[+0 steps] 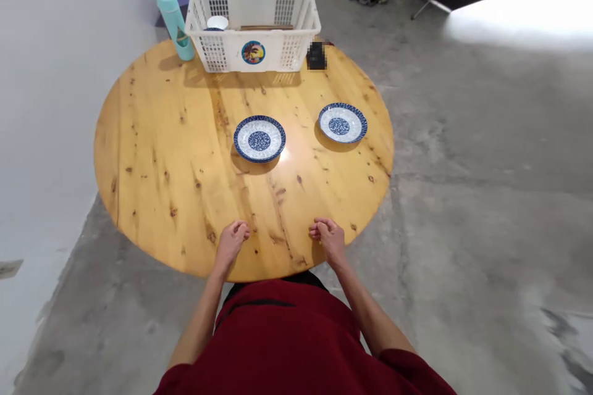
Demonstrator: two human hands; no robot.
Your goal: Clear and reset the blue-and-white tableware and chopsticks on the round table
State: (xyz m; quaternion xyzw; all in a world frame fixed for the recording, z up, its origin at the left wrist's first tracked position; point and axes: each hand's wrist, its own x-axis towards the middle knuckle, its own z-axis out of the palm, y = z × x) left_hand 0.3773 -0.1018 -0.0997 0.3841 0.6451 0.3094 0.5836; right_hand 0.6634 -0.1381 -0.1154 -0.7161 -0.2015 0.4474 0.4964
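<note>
My left hand (233, 239) hovers or rests at the near edge of the round wooden table (157, 197), its fingers curled in with nothing visible in them. To its right, near the same edge, my right hand (330, 237) is loosely closed too, also with no object showing. Beyond them lies a plate (259, 139) with a dark blue rim and a blue patterned centre, around the middle of the table. A second, matching plate (343, 123) sits further right and slightly farther back. Neither hand touches a plate.
A white plastic basket (278, 52) stands at the far edge, with a white bowl (217, 23) and chopsticks (266, 28) inside. Left of it is a turquoise bottle (173, 18); right of it, a small black object (317, 57). A white wall (50, 105) borders the left side.
</note>
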